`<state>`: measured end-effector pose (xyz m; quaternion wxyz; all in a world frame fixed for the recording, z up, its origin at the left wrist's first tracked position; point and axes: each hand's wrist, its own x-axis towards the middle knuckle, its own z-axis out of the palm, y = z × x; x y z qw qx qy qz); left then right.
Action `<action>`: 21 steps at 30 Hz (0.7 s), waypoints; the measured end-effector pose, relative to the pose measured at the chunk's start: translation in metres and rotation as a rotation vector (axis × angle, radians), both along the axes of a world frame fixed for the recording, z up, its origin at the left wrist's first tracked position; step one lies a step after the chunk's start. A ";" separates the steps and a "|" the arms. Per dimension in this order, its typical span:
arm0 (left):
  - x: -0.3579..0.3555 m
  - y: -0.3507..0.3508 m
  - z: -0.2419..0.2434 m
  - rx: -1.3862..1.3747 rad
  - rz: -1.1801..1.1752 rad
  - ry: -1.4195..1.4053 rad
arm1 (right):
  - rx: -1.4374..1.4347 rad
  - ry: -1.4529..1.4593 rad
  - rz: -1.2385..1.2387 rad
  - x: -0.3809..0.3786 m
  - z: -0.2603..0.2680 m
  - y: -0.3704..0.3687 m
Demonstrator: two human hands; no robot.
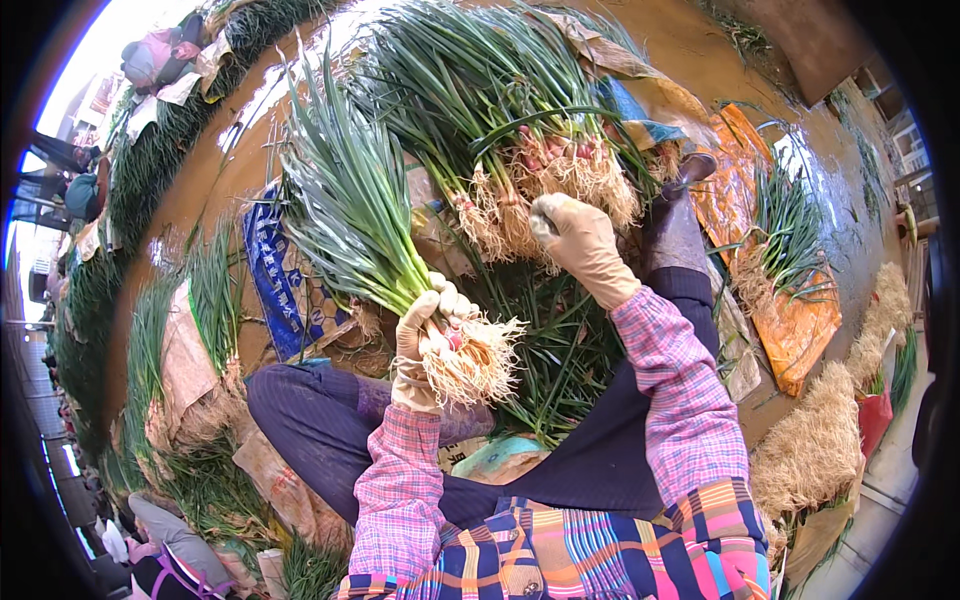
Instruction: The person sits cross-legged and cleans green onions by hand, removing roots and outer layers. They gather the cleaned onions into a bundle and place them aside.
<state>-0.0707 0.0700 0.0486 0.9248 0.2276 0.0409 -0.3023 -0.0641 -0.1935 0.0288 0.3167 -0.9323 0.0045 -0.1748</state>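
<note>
My left hand (pixel 426 330), in a pale rubber glove, grips a bunch of spring onions (pixel 401 262) just above the reddish bulbs. The green leaves fan up and to the left, and the pale roots (pixel 469 360) hang at the right of the hand. My right hand (pixel 574 236), gloved too, is held with its fingers curled beside the roots of a big pile of spring onions (pixel 555 161). Whether it pinches a root or stalk there cannot be made out. Loose green leaves (pixel 559 337) lie between my legs, under both hands.
A blue printed sack (pixel 274 270) lies left, near more bunches (pixel 214 292). At right, an orange plastic sheet (pixel 795 330) holds a small bunch (pixel 784 232). Heaped roots (pixel 810 442) stand at lower right. Muddy wet ground (pixel 202 165) surrounds the piles. People (pixel 161 56) sit at upper left.
</note>
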 end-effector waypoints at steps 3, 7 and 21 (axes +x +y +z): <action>0.000 -0.003 -0.001 0.004 -0.017 0.072 | -0.199 0.088 -0.178 0.043 0.011 0.020; -0.006 -0.006 -0.006 -0.029 -0.032 0.191 | -0.075 0.178 -0.159 0.062 0.009 0.024; -0.009 -0.009 -0.020 0.023 -0.055 0.053 | 0.052 0.051 0.012 -0.033 0.055 0.056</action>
